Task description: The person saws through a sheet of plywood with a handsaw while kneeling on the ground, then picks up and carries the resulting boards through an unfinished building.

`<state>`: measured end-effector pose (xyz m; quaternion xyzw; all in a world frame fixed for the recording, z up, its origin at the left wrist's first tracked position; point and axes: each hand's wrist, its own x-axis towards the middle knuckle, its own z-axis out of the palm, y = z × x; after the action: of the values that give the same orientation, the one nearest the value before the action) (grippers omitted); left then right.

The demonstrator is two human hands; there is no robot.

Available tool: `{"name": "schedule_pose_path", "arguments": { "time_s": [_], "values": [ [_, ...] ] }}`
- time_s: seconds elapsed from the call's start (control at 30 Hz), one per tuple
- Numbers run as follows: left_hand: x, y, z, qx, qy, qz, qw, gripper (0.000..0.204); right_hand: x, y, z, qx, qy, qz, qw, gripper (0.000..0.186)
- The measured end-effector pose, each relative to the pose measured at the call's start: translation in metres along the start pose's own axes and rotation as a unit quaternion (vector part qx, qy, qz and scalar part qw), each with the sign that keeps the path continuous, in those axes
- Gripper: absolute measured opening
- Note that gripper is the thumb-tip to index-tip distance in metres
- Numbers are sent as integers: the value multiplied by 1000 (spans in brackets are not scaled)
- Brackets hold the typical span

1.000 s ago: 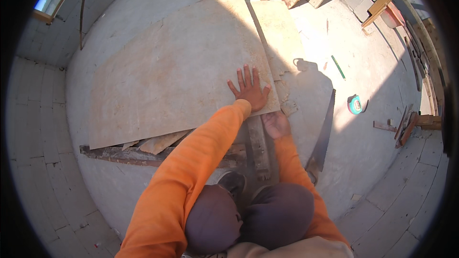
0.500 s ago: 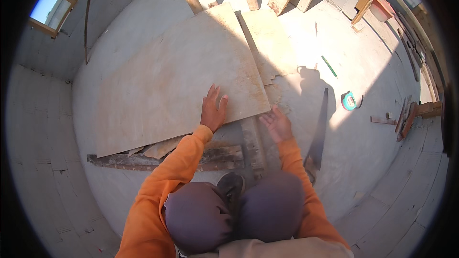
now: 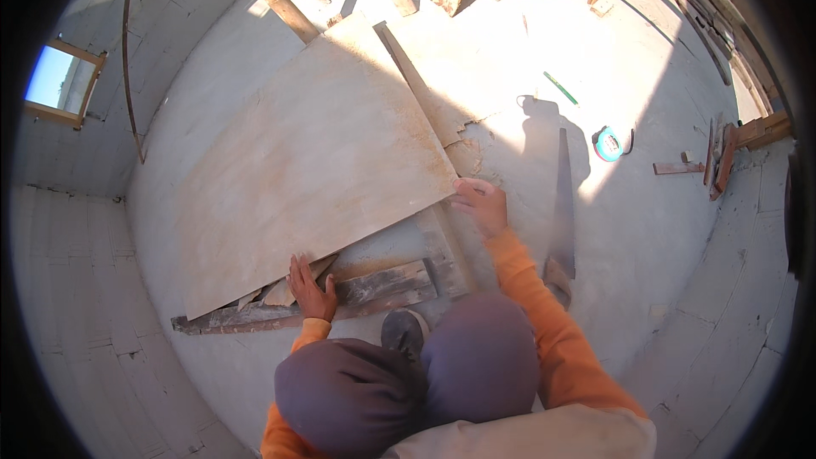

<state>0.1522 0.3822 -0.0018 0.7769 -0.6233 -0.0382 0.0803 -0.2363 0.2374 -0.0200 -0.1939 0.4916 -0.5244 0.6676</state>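
Plywood sheet, large, pale, rectangular (image 3: 314, 170), is lain flat on the concrete floor (image 3: 646, 229), raised on rough dark timber battens (image 3: 365, 289). Left hand (image 3: 310, 289) is placed at its near edge, fingers (image 3: 299, 270) spread, tips apparently tucked under the edge. Right hand (image 3: 483, 204) is set at the near right corner, fingers curled on the edge; a full grip cannot be told. Just right of those fingers a long handsaw (image 3: 563, 195) is lain. Risk judged: pinched fingertips or splinters if the sheet slips off the battens.

sunlit concrete floor (image 3: 646, 229), block wall (image 3: 76, 289), window (image 3: 64, 85)
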Motion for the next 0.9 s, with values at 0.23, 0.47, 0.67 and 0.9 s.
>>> {"name": "schedule_pose_path", "arguments": {
  "time_s": [0.23, 0.47, 0.67, 0.9],
  "values": [
    [29, 41, 0, 20, -63, 92, 994, 104, 4, 18, -4, -141, 84, -112, 980, 32],
    [47, 43, 19, 24, -75, 122, 989, 104, -7, 4, 4, -334, 123, -229, 906, 31],
    [45, 13, 17, 16, -58, 102, 993, 99, -5, 13, 27, 5, 105, -15, 994, 39],
    [49, -27, 14, 98, 11, -33, 995, 85, 12, 19, 3, -120, 161, -144, 969, 63]
  ]
}}
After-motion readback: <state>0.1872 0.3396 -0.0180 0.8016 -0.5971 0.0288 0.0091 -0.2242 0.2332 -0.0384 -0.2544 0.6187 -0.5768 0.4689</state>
